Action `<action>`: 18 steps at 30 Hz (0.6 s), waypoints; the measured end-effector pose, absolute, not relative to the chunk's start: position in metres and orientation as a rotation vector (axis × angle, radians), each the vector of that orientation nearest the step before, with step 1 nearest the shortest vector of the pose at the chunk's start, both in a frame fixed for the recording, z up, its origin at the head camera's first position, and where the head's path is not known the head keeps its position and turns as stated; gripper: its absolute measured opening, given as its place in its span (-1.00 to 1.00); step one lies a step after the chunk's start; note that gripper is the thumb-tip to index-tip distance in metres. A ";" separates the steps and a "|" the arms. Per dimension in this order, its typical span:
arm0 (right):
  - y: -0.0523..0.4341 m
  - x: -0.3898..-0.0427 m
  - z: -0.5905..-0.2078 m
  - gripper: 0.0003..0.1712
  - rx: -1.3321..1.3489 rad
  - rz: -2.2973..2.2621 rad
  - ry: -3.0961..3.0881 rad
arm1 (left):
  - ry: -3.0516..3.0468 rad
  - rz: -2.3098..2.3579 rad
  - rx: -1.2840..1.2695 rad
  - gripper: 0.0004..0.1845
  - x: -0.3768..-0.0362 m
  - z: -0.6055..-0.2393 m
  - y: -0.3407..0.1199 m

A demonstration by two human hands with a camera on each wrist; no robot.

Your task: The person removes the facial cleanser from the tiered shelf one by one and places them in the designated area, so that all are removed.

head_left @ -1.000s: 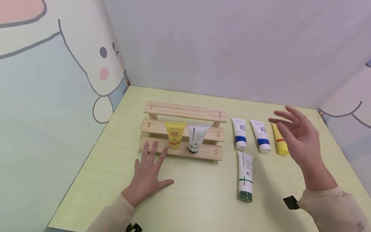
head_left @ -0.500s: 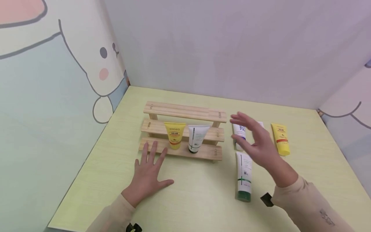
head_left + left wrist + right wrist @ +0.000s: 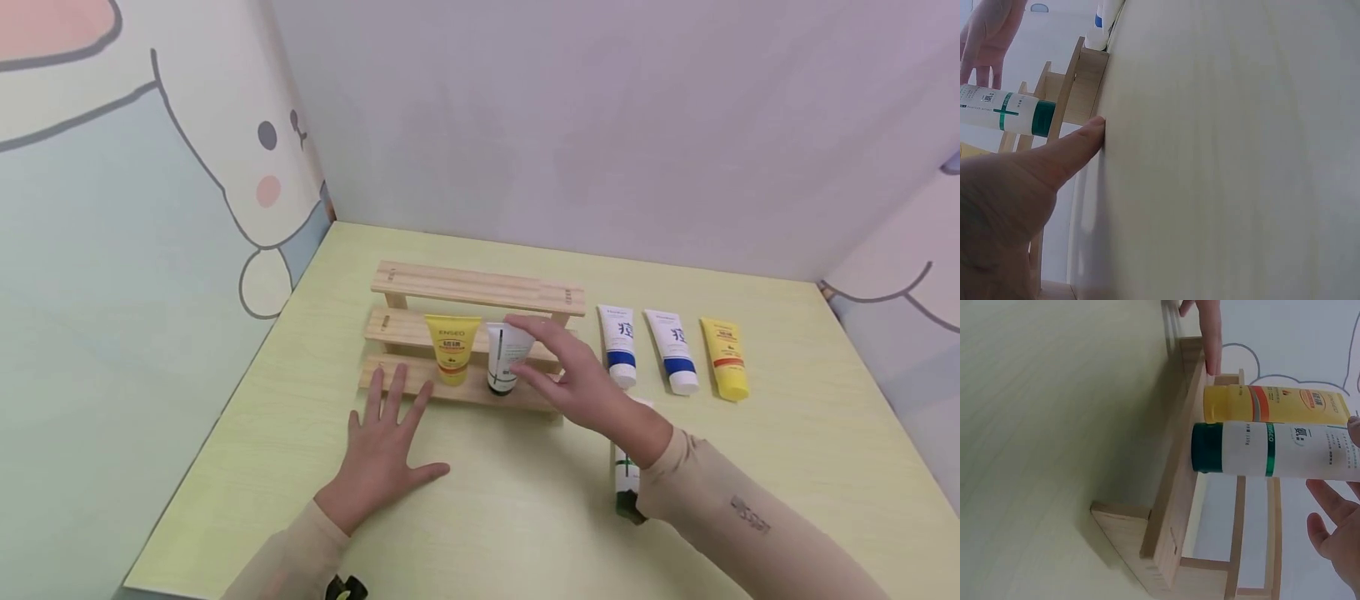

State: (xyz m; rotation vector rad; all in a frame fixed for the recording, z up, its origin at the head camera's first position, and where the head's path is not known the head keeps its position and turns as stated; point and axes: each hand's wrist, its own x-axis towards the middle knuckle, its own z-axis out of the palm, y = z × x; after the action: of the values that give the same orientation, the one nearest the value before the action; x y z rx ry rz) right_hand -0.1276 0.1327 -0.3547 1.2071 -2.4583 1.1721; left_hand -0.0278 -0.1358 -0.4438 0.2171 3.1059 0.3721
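A three-step wooden rack (image 3: pixel 480 283) bears a yellow squeeze tube (image 3: pixel 453 346) and a white squeeze tube (image 3: pixel 504 358), both standing on their caps on the lowest step. My right hand (image 3: pixel 573 379) is at the white tube, its thumb in front and its other fingers at the upper part and behind. In the right wrist view, the white tube's green cap (image 3: pixel 1207 447) rests on the step. With fingers spread, my left hand (image 3: pixel 382 458) touches the left end of the lowest step; its thumb (image 3: pixel 1075 153) lies along the table in the left wrist view.
Right of the rack lie two white-and-blue tubes (image 3: pixel 618 342) (image 3: pixel 672 350) and another yellow tube (image 3: pixel 724 358). A larger white tube with a green cap (image 3: pixel 627 475) lies nearer, partly hidden by my right forearm. Walls stand behind the table (image 3: pixel 480 533) and at both sides.
My right hand has swept left from above the lying tubes to the white tube on the rack, which has shifted slightly. My left hand has stayed still.
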 end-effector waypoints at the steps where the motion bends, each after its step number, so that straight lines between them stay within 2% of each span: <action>1: 0.130 -0.128 -0.356 -0.28 1.199 1.161 -2.448 | 3.107 0.373 0.218 0.22 -0.028 -0.444 -0.136; 9: 0.122 -0.130 -0.362 -0.39 1.132 1.136 -2.371 | 3.113 0.365 0.222 0.22 -0.028 -0.444 -0.137; 18: 0.137 -0.129 -0.361 -0.36 1.090 1.180 -2.314 | 3.115 0.377 0.215 0.21 -0.028 -0.441 -0.135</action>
State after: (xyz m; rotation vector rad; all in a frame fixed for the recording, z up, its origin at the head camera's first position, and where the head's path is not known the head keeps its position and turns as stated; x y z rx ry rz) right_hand -0.1288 0.1374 -0.3610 1.0903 -2.3137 1.1800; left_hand -0.0276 -0.1349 -0.4412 0.2153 3.1152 0.3774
